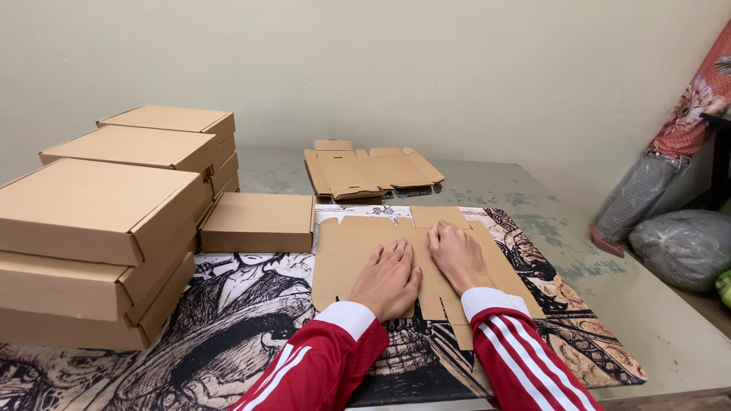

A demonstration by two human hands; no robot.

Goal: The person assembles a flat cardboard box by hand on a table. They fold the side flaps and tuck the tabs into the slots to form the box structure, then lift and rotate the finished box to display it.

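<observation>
One head-worn camera looks down and forward over the tabletop [670, 320], close above it. It faces the far wall [457, 68]

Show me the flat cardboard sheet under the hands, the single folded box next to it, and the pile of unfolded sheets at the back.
flat cardboard sheet [343, 255], head view, bare left part.
single folded box [259, 221], head view, lid.
pile of unfolded sheets [371, 171], head view, top sheet's middle.
</observation>
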